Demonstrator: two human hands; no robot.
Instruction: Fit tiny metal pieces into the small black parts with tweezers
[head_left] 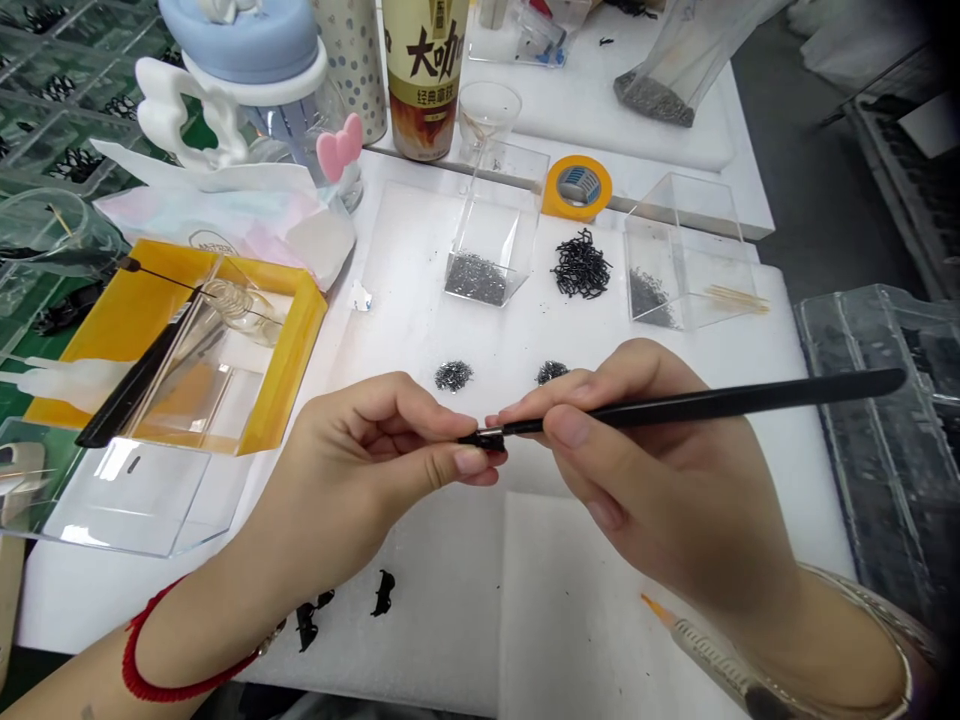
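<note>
My left hand (382, 460) pinches a small black part (491, 441) between thumb and fingers near the middle of the view. A slim black tool (675, 404) lies in the closed fingers of my right hand (652, 470), its metal tip touching the black part. Two small piles of tiny dark pieces, one on the left (454, 376) and one on the right (553, 371), rest just beyond my hands. Below my left wrist, black curved parts (383, 593) lie on the white surface (442, 640).
Clear boxes with dark grains (477, 278) (651, 298), a pile of black pieces (583, 264) and yellow tape (577, 187) stand behind. A yellow tray (311, 310) is left; a syringe (712, 655) lies beneath my right wrist.
</note>
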